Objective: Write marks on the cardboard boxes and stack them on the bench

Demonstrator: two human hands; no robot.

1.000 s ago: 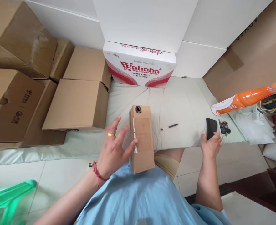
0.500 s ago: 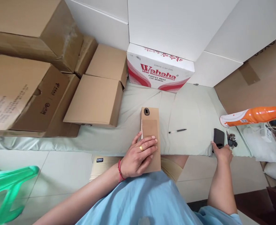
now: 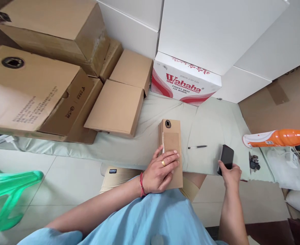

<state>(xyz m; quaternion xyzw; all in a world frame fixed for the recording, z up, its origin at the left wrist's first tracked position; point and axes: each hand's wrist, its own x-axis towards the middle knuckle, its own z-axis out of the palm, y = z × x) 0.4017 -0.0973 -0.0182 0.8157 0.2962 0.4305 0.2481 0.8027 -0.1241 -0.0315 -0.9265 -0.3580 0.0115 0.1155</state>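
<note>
My left hand [image 3: 161, 170] lies across the top of a narrow cardboard box [image 3: 171, 139], fingers stretched out and a little apart, thumb by the box's left edge. A strip of brown tape runs over the box, which juts past the bench edge toward my body. In my right hand [image 3: 230, 172] is a black phone [image 3: 227, 157], gripped by its near end and tilted up off the cloth. Between box and phone lies a pen [image 3: 197, 147]. A bunch of keys [image 3: 254, 162] sits to the right of the phone.
Several cardboard boxes [image 3: 116, 105] are stacked at the left. A Wahaha water carton [image 3: 185, 83] stands against the white panels. An orange bottle [image 3: 280, 137] and clear plastic bags [image 3: 284, 163] are at the right. On the floor, lower left, is a green stool [image 3: 12, 190].
My right hand has gripped the phone, lifted it at an angle and brought it left, away from the keys. My left hand stays on the box. The view has shifted left.
</note>
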